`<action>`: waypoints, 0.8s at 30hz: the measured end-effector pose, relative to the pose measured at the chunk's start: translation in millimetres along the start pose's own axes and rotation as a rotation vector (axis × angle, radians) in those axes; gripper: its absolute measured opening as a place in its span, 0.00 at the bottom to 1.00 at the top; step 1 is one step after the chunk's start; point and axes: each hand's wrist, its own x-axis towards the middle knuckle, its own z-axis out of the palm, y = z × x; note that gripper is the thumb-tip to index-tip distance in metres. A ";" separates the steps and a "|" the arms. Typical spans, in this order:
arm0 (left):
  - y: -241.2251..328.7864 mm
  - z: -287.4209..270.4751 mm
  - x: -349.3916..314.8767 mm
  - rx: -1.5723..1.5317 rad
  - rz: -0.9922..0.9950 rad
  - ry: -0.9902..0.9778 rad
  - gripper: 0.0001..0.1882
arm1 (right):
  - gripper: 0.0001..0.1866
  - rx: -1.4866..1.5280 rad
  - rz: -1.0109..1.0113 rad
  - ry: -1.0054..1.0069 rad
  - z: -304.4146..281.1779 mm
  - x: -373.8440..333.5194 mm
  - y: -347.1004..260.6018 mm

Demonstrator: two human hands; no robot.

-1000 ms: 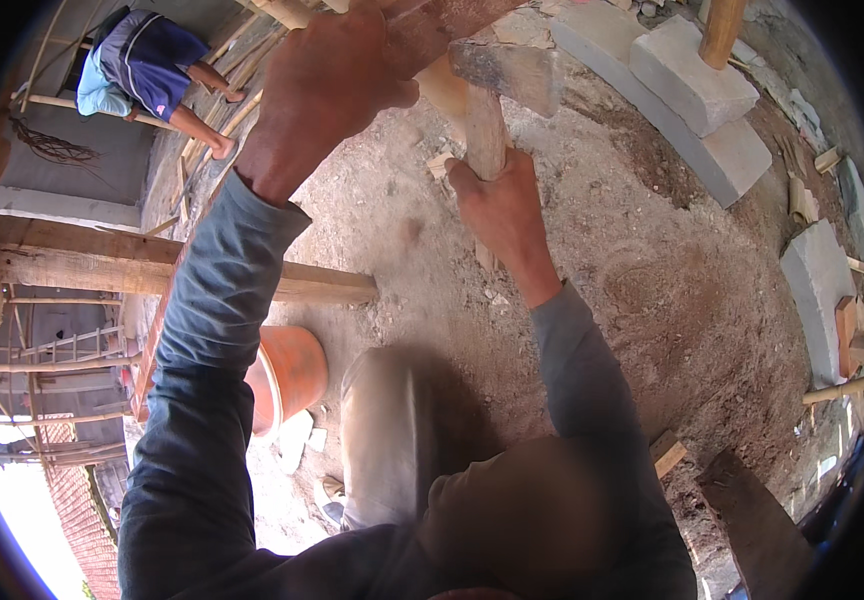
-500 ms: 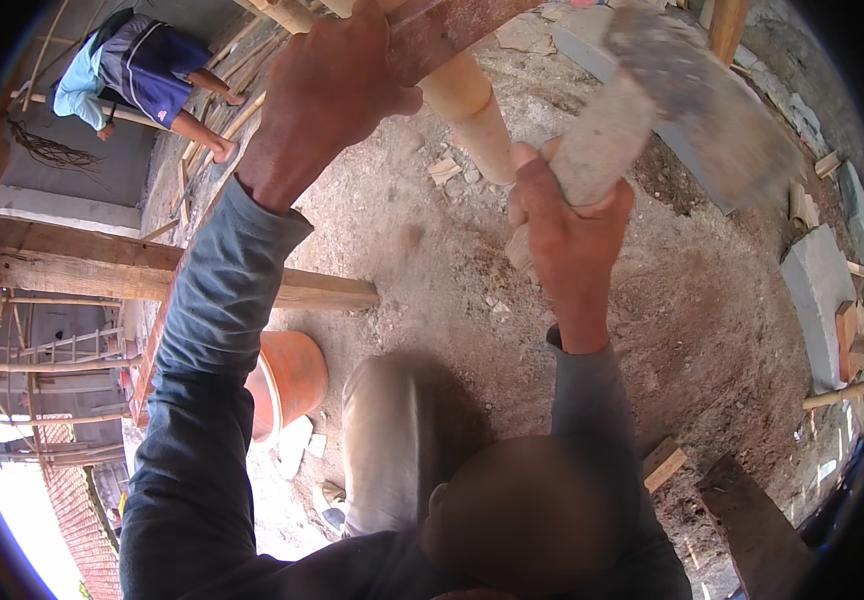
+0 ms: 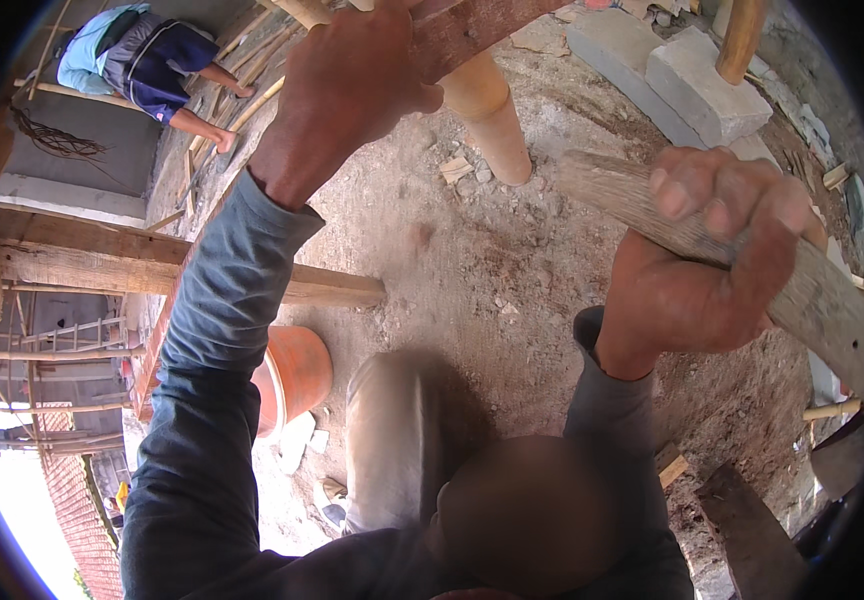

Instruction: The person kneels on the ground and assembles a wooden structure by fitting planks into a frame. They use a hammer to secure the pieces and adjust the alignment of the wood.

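Note:
At the top, my left hand (image 3: 347, 95) is closed around a reddish-brown wooden plank (image 3: 487, 30), its thumb along the near side. A bamboo post (image 3: 492, 120) stands just beyond that hand, its foot on the dirt. Off to the right, my right hand (image 3: 707, 255) is wrapped round the thick, weathered wooden handle (image 3: 817, 300) of a tool. One handle end points left toward the bamboo post, and the other reaches the right rim. The tool's head is cut off or too dark there to name.
An orange bucket (image 3: 297, 370) sits by my knee. A squared timber (image 3: 102, 260) crosses on the left. Grey blocks (image 3: 707, 85) lie at the upper right, a dark board (image 3: 752, 530) at the lower right. Another person (image 3: 147, 60) bends over at the upper left, near bamboo poles.
My right hand has swung right and turned, bringing the tool away from the bamboo post, its blurred broad head now at the rim. My left hand stays on the plank.

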 end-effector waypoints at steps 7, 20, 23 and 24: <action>5.3 -3.3 5.8 -0.072 -0.062 -0.032 0.36 | 0.06 -0.610 0.757 -0.274 -21.8 -40.6 42.4; 3.9 -19.0 3.7 -0.136 -0.105 -0.109 0.35 | 0.04 -0.657 0.475 -0.306 -32.8 -28.7 21.5; 4.8 -15.9 -2.2 -0.130 -0.055 -0.029 0.35 | 0.14 -0.007 0.064 0.010 -11.7 -1.5 7.9; 6.7 -15.9 -1.4 -0.126 -0.038 0.000 0.35 | 0.14 0.037 -0.055 0.020 -10.9 -10.5 34.7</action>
